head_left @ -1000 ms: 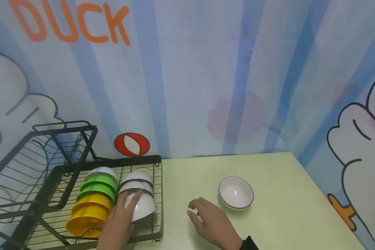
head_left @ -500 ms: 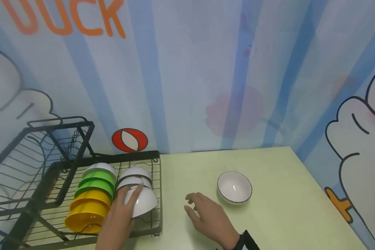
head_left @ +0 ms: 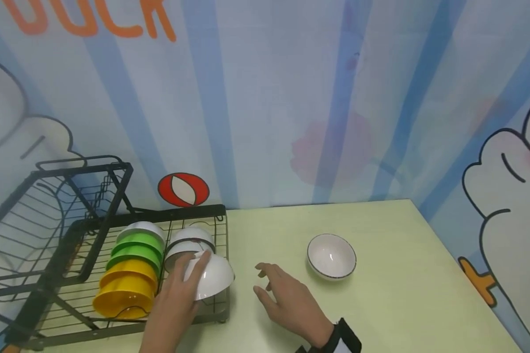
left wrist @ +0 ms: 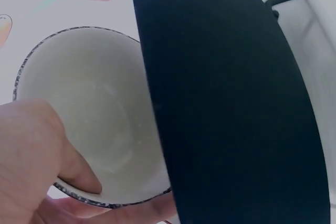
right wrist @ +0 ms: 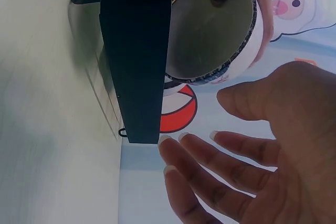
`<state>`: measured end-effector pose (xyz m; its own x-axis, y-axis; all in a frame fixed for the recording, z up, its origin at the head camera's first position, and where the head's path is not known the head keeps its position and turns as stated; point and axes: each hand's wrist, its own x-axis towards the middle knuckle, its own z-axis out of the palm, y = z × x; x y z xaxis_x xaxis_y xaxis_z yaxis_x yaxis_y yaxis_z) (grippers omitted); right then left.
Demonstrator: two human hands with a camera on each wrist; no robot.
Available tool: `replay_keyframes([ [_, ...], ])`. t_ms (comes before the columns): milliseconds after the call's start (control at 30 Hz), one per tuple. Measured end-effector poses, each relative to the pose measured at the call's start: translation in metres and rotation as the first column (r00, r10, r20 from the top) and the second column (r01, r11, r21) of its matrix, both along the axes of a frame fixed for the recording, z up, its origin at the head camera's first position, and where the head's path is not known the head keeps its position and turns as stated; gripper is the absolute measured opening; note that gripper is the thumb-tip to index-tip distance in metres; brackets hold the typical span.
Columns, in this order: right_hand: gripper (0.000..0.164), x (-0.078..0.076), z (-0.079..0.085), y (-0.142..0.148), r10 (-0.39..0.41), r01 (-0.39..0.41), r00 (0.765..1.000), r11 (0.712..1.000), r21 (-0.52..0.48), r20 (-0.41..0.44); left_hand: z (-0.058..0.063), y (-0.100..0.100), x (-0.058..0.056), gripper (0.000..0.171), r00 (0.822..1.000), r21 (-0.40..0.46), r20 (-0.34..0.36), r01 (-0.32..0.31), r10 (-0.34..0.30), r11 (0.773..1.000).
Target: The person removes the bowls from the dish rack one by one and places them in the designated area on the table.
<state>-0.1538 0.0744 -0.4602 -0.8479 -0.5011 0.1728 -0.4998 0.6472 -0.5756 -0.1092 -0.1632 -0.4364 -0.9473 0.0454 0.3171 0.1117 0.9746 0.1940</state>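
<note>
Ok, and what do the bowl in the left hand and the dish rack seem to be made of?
Bowl: probably glazed ceramic, given its glossy highlights and speckled dark rim, though melamine could look alike. Dish rack: likely metal with a dark matte coating, judging by its thin wirework; parts may be plastic.

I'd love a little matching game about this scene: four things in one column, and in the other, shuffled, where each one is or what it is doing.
Things
1. Left hand
2. Right hand
3. Yellow bowls
4. Lone bowl

Places and states
A. At the near end of a row in the dish rack
B. Standing mouth-up on the table
C. Pinching the rim of a tilted white bowl
D. Gripping nothing at all

Right pairs: 1-C, 2-D, 3-A, 4-B
</note>
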Motion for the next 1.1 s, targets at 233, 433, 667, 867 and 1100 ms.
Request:
replay_keyframes([
  [233, 0.052, 0.002, 0.003, -0.005, 0.007, -0.007, 1.0, 1.0, -0.023, -0.013, 0.002, 0.007, 0.001, 0.111, 0.999, -0.003, -0.03, 0.015, -0.015, 1.0],
  [433, 0.054, 0.003, 0.004, -0.009, 0.034, -0.034, 0.999, 0.999, -0.028, -0.007, 0.003, 0.015, 0.003, 0.109, 0.998, -0.013, -0.047, 0.04, -0.04, 0.999],
  [667, 0.055, 0.003, 0.001, -0.006, 0.032, -0.033, 0.999, 0.999, -0.027, -0.035, 0.0, 0.024, 0.004, 0.108, 0.994, 0.002, -0.062, 0.086, -0.086, 0.996],
  [867, 0.056, 0.004, -0.002, -0.006, 0.057, -0.06, 0.995, 0.998, -0.036, -0.087, -0.003, 0.028, 0.005, 0.108, 0.988, 0.057, -0.111, 0.116, -0.11, 0.992],
  [1100, 0.046, 0.003, -0.003, -0.008, 0.021, -0.025, 0.981, 0.999, -0.02, -0.192, -0.004, 0.033, 0.009, 0.112, 0.972, 0.076, -0.191, 0.15, -0.133, 0.986],
])
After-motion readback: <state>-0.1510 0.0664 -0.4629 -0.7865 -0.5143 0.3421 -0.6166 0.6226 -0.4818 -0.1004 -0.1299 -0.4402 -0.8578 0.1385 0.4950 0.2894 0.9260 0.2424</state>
